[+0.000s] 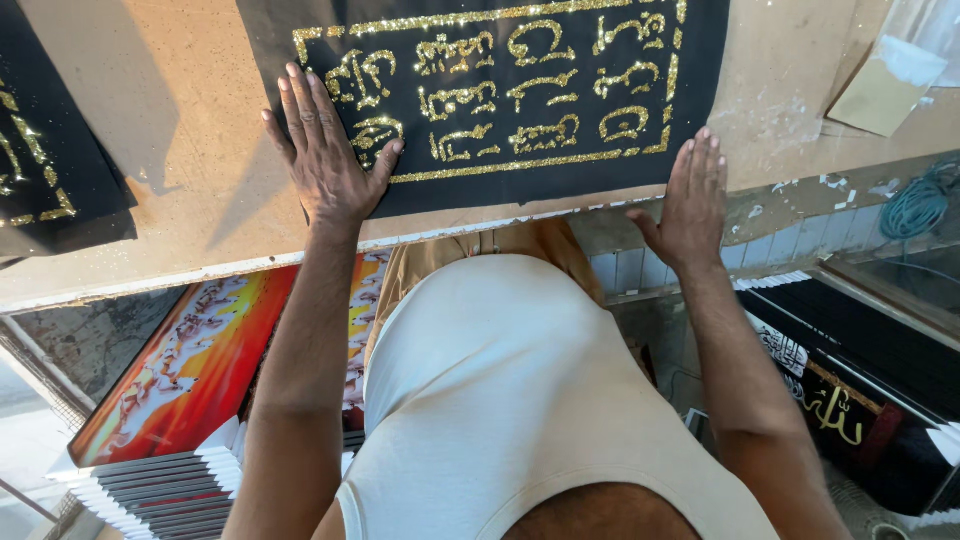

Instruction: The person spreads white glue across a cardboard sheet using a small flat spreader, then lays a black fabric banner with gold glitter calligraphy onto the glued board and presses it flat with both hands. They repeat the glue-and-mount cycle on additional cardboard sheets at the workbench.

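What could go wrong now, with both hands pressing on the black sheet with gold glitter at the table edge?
1. The left hand lies flat on the glitter lettering of the black sheet; it may rub glitter loose or smear it.
2. The sheet's lower edge sits close to the table edge; a push toward the body might slide it off onto the framed pictures below.
3. The right hand rests at the sheet's corner, partly on the table, so the corner could crease.

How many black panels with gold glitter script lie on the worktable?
2. One black glitter panel lies under the left hand, with the right hand at its lower right corner. The second is at the table's left edge, cropped.
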Available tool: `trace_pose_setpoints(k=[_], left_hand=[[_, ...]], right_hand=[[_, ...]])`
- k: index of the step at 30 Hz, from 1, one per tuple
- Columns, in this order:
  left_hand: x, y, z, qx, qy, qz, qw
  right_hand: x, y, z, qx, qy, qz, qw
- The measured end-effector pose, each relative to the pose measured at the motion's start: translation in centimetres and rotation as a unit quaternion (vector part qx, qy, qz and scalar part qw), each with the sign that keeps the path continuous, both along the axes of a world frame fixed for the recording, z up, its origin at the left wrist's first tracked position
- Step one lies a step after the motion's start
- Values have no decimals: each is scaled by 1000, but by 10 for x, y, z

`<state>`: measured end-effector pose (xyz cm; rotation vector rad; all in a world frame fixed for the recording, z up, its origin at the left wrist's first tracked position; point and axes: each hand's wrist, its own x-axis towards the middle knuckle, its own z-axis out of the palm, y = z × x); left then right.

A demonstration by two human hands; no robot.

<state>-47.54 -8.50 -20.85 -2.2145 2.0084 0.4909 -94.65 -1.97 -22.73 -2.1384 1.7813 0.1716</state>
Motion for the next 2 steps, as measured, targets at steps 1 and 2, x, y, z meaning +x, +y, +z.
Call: trace_pose_setpoints(k=[1, 2], left_hand=[[0, -1, -2, -5, -1, -1, 1000], [1, -5, -4, -12, -2, -3, 1000]], right_hand=[[-7, -1, -2, 7, -16, -19, 1000], [-7, -1, -7, -2, 34, -18, 999]])
